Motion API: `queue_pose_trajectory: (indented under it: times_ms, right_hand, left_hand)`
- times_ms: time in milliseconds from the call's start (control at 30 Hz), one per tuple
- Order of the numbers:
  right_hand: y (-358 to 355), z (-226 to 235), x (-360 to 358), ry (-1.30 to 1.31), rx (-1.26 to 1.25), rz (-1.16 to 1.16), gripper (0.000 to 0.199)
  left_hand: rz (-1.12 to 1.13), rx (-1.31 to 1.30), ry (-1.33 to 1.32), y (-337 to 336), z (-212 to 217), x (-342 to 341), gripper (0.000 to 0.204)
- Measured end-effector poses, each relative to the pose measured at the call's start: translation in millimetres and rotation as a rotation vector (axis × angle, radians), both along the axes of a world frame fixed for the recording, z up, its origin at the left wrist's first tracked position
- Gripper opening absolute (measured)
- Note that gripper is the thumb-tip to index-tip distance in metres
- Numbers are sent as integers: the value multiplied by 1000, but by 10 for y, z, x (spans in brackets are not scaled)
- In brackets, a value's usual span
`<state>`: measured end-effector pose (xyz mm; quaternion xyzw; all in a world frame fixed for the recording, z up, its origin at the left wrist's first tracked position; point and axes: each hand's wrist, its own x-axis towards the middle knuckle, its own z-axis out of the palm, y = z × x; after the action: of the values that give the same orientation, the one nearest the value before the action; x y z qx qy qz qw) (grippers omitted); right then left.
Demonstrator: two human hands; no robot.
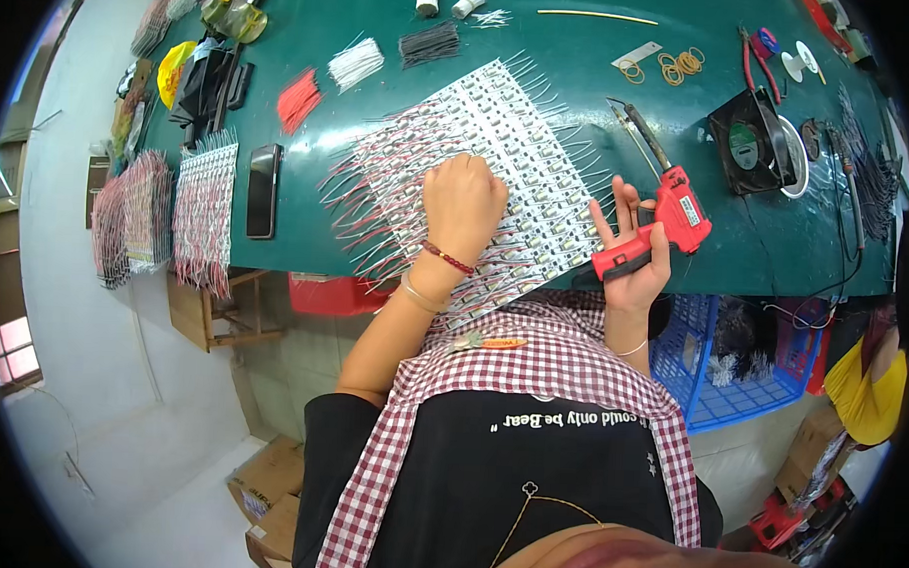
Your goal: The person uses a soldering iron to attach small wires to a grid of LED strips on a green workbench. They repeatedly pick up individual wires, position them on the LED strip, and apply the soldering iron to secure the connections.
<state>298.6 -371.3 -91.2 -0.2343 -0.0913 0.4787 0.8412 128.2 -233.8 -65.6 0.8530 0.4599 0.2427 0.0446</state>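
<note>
Nearest the camera, btm ctr: wearer's gold necklace (511,526) over a black T-shirt (568,463), then a maroon-and-white checked apron (532,372). Mid-frame, on the green bench (572,63): a white PCB panel (535,137) set diagonally, edges fringed w/ wires. L hand (464,199) is over it, curled into a fist; fingertips hidden, can't tell if it grips anything. R hand (638,260), R of ctr, palm up, fingers loosely spread, holds a red soldering gun (682,214), tip toward top of frame. Upper L to ctr: red wires (300,100), white wires (356,64), black wires (430,45). Upper R: black fan (745,144).
</note>
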Motion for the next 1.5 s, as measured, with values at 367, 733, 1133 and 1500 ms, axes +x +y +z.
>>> queue_pose_trajectory:
  times_ms: [367,733,1133,1500]
  right_hand:
    - [-12,-13,14,2,-1,1,24]
    - [3,-2,-2,41,22,-11,24]
    - [-6,4,5,25,0,-15,23]
    - [-8,13,10,15,-14,-10,24]
  left_hand:
    - [78,-40,222,-76,198,-213,8]
    - [-296,-220,93,63,23,481,12]
    - [-423,-87,227,179,23,519,11]
    - [-260,-219,-263,-133,-65,195,11]
